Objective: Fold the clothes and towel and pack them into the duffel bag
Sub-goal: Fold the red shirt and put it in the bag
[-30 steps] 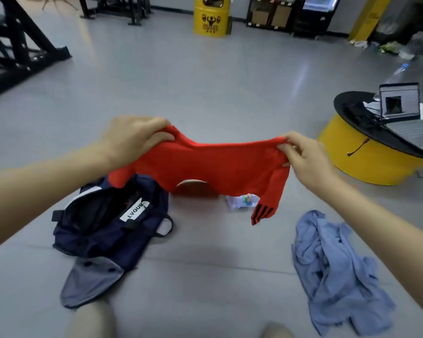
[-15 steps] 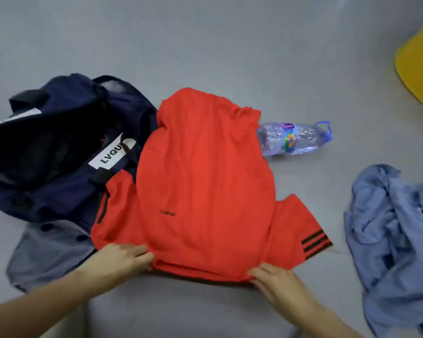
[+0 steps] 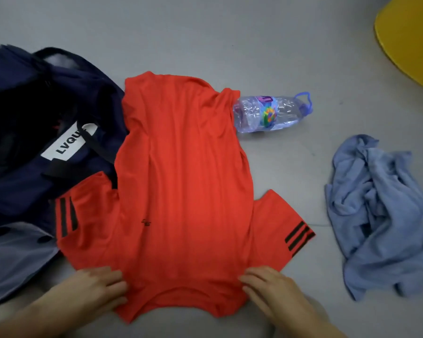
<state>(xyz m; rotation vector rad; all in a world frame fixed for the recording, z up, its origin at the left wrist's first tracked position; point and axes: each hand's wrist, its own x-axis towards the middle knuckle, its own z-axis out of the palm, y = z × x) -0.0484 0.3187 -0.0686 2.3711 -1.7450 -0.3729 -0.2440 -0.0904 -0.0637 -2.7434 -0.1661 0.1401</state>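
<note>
A red T-shirt with black sleeve stripes lies spread flat on the grey floor, collar toward me. Its left sleeve and far left edge overlap the navy duffel bag, which lies open at the left with a white "LVQU" label. My left hand rests flat on the shirt's near left shoulder. My right hand presses flat on the near right shoulder. Neither hand grips the cloth. A crumpled light-blue garment lies in a heap at the right.
A clear plastic water bottle lies on its side just beyond the shirt's far right corner. A yellow rounded base fills the upper right corner. A grey flap of the bag lies at lower left.
A second ago I held the red shirt up in the air by both hands. It now lies flat on the floor, and both hands have opened onto its shoulders. The left sleeve is spread out.
</note>
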